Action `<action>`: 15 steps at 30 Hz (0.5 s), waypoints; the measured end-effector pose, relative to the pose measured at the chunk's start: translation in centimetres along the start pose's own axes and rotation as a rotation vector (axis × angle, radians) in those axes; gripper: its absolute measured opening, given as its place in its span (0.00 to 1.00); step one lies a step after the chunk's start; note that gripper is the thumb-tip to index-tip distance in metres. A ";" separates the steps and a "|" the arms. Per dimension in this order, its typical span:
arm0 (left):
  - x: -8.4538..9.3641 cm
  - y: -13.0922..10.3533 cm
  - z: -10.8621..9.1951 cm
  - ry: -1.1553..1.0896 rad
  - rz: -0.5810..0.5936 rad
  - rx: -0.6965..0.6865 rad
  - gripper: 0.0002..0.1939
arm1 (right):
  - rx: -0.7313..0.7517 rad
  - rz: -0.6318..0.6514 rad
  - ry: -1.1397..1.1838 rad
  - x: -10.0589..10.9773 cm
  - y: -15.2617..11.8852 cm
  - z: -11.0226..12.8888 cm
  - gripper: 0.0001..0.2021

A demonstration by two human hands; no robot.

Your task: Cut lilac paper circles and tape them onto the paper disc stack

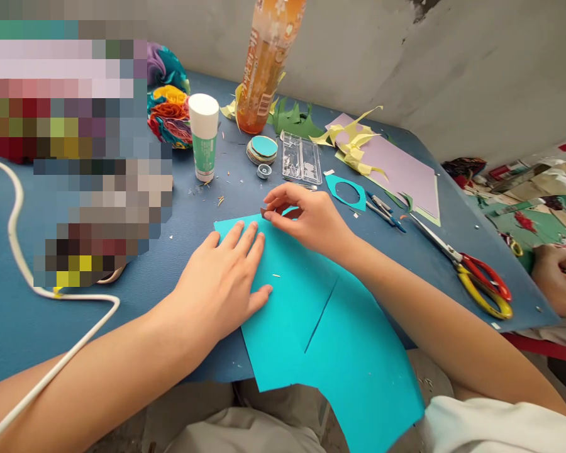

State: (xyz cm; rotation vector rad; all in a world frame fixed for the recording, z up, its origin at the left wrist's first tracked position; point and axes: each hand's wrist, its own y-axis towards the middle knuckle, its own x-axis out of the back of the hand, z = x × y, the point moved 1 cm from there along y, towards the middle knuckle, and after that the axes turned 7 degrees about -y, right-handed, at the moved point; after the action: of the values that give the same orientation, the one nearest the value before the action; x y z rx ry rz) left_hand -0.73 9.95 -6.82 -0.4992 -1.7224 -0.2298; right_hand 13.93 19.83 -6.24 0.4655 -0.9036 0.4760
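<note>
A turquoise sheet of paper point(358, 340) lies on the table and hangs over its front edge. It has a straight slit and a cut-out along its lower side. My left hand point(224, 274) is spread flat on the sheet's left part, fingers apart. Near the sheet's far edge, my right hand point(302, 217) pinches a small brown piece point(263, 212) between thumb and fingers; its kind is too small to tell. A small pale sliver point(276, 275) rests on the paper between my hands.
Beyond my hands stand a glue stick point(204, 141), paper discs point(264, 146), a clear plastic case point(300, 157) and a drink bottle point(268, 69). Scissors point(471, 274), pliers point(387, 214) and paper scraps point(358, 148) lie right. A white cable point(16, 220) crosses left; another person's hand point(556, 277) shows far right.
</note>
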 end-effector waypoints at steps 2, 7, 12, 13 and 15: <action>0.0 0.0 0.0 0.002 -0.006 0.019 0.35 | 0.005 0.032 0.004 -0.2 0.1 -0.1 0.05; 0.2 0.1 0.1 -0.013 -0.005 0.056 0.37 | 0.015 0.038 0.011 -0.5 0.2 -0.1 0.04; 0.2 0.1 0.1 -0.014 0.009 0.058 0.37 | 0.029 0.039 0.008 -0.4 0.1 0.0 0.03; 0.2 0.1 0.1 -0.013 0.009 0.057 0.37 | 0.035 0.036 0.007 -0.4 0.1 0.0 0.03; 0.2 0.1 0.2 -0.012 0.005 0.055 0.37 | 0.039 0.040 0.000 -0.5 0.1 0.0 0.03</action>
State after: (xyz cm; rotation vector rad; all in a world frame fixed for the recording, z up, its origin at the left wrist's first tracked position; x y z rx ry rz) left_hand -0.86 10.14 -6.64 -0.4657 -1.7339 -0.1759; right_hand 13.58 19.84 -6.58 0.4835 -0.9067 0.5309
